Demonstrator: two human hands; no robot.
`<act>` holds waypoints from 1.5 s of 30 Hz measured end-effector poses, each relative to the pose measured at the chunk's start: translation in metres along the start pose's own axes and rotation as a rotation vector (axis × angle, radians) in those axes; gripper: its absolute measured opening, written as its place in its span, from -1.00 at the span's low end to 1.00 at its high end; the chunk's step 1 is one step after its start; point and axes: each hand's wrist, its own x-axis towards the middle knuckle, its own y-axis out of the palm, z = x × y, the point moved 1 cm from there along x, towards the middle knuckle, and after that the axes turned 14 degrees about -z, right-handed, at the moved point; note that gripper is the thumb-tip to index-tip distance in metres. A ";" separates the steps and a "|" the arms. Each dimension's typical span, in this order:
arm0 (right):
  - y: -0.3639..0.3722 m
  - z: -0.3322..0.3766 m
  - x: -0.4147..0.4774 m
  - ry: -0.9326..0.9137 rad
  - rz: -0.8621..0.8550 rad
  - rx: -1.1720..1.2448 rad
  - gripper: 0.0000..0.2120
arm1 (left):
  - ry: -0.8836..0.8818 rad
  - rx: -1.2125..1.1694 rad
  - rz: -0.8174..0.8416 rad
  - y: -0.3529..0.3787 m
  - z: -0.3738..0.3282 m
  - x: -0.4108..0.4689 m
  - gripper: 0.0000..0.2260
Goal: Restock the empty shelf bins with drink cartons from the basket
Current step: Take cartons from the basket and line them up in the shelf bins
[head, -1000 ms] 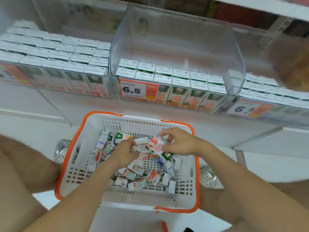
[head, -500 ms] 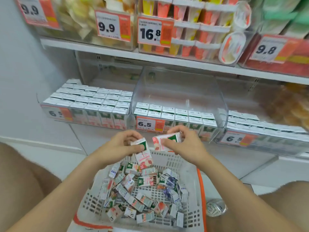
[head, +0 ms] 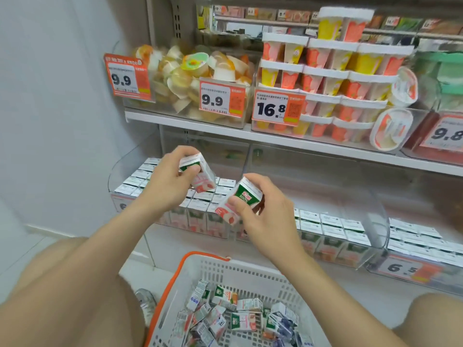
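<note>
My left hand (head: pixel 167 182) grips a small green, white and pink drink carton (head: pixel 200 175), tilted, above the left clear bin (head: pixel 117 171), which is packed with rows of cartons. My right hand (head: pixel 263 214) holds a second carton (head: pixel 238 201) of the same kind, tilted, in front of the middle clear bin (head: pixel 375 216). That bin has cartons only along its front rows. Below, the white basket with orange rim (head: pixel 200 259) holds several loose cartons (head: pixel 240 319).
A third bin (head: pixel 426 246) of cartons stands at the right. The shelf above (head: pixel 200 126) carries jelly cups and stacked dessert cups behind price tags 9.9 and 16.8. A white wall is at the left. My knees flank the basket.
Both hands rose out of the basket, each with a carton, and now sit higher and further left in front of the bins. The view tilted up toward the shelves.
</note>
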 end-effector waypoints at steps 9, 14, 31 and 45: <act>0.095 0.021 0.071 -0.230 0.011 -0.222 -0.63 | 0.243 0.452 0.026 -0.016 0.062 0.110 -0.72; 0.153 -0.007 0.098 -0.270 0.111 -0.455 -0.66 | 0.321 0.544 0.138 -0.006 0.120 0.134 -0.56; 0.272 -0.041 0.168 0.100 0.745 -0.472 -0.70 | 0.086 0.743 0.336 -0.017 0.166 0.149 -0.52; 0.199 0.015 0.119 -0.239 0.343 -0.443 -0.80 | 0.266 0.681 0.348 -0.019 0.078 0.099 -0.80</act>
